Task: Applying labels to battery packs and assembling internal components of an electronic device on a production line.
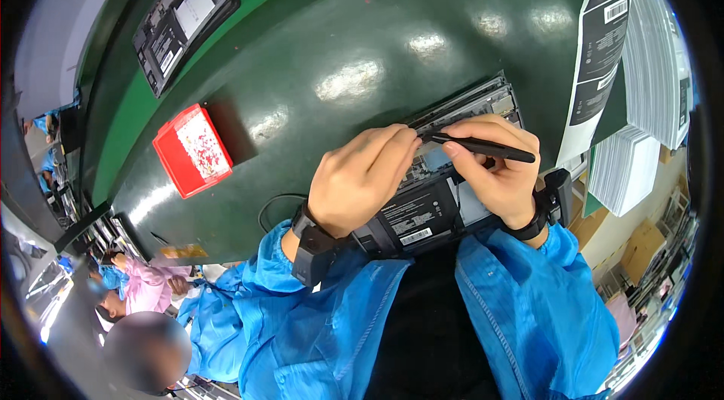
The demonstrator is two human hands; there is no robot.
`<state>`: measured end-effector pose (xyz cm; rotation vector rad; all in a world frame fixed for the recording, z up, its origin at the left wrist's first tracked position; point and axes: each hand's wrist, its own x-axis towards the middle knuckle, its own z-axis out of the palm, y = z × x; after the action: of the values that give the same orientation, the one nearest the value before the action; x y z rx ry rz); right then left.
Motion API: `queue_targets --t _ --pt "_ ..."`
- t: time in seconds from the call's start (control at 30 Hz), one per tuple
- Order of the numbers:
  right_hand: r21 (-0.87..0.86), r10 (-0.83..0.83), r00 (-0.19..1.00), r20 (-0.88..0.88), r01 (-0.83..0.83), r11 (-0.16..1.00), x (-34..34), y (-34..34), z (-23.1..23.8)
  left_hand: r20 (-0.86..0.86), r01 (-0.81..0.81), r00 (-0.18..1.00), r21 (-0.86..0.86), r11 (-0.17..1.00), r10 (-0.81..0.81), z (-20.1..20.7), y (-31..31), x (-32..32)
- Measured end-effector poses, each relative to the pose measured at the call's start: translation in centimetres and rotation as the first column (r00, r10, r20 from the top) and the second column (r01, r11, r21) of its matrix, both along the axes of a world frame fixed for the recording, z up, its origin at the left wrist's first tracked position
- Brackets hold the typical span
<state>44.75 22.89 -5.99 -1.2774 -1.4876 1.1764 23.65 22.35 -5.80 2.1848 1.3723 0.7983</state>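
An opened laptop base lies on the bench right in front of me, its inner parts bare. The black battery with a white label shows along its near side. Pinched in my right hand is a slim black tool that looks like tweezers, its narrow end pointing left over the far part of the laptop. My left hand rests on the laptop with fingers bent together, fingertips close to the tool's narrow end. What those fingertips hold, if anything, is hidden.
To the left stands a red box with many tiny pieces. Another opened laptop lies on the bright green strip at the far left. A strip of black labels and white stacks border the right. A person in blue is at lower left.
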Motion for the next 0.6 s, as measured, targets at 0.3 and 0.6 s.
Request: queue_targets --t 0.3,0.6 --pt "0.011 0.084 0.992 0.096 -0.085 0.996 -0.4 0.7 0.6 0.075 -0.085 0.993 -0.058 0.995 0.089 -0.5 -0.6 0.2" --pt "-0.034 0.117 0.987 0.111 -0.113 0.993 -0.5 1.0 1.0 0.185 -0.142 0.969 -0.130 0.981 0.165 -1.0 -0.6 0.5"
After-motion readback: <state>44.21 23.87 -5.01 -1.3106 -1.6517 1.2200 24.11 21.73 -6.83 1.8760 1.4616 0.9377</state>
